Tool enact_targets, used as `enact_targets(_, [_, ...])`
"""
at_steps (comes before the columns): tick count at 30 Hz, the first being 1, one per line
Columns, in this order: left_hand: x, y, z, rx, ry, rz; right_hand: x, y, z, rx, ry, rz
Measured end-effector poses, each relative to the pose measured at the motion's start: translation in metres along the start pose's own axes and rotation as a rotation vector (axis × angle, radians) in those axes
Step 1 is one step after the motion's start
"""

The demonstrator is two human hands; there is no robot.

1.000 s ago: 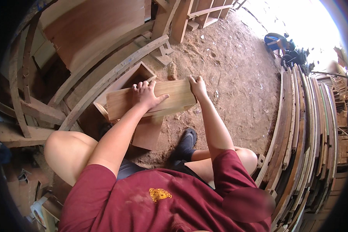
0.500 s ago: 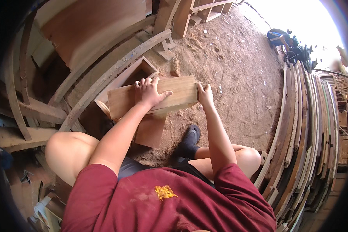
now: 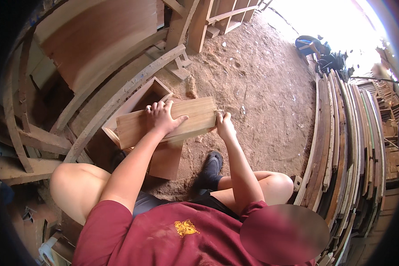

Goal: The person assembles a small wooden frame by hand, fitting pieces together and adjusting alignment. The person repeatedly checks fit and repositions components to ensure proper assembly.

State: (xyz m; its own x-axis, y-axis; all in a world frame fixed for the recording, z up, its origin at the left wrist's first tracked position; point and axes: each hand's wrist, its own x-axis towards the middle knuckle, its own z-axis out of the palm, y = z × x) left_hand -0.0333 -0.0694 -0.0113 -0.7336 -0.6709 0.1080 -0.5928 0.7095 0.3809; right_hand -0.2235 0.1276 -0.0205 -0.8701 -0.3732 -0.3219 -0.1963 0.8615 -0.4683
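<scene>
Dirt floor [image 3: 266,97]. Box [image 3: 196,111] under left hand [image 3: 161,119], fingers splayed flat; right hand [image 3: 225,126] fingers curled at its end, can't tell on what. Likely steadying plus end work; next move calls for firm left pressure.

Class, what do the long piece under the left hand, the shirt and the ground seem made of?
Long piece: wood, apparently unvarnished; pale face with visible grain.
Shirt: matte fabric, possibly cotton; soft folds.
Ground: loose earth, perhaps with sawdust; crumbly, uneven surface.
</scene>
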Motion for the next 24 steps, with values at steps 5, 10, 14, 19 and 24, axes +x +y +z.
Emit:
enact_targets(5, [0.001, 0.005, -0.003, 0.048, -0.022, 0.028, 0.046, -0.029, -0.006, -0.093, -0.006, -0.102])
enact_targets(10, [0.0, 0.005, -0.015, 0.032, -0.125, -0.015, 0.073, -0.049, -0.002, -0.01, 0.001, -0.093])
enact_targets(14, [0.002, 0.0, -0.002, -0.016, 0.015, 0.019, 0.057, -0.029, -0.003, 0.182, 0.018, -0.126])
enact_targets(19, [-0.002, -0.004, 0.0, -0.017, 0.016, -0.009, 0.01, -0.028, -0.009, 0.03, 0.094, -0.218])
enact_targets(24, [0.0, 0.006, -0.008, 0.038, -0.036, 0.0, 0.032, -0.055, -0.005, -0.036, 0.149, -0.103])
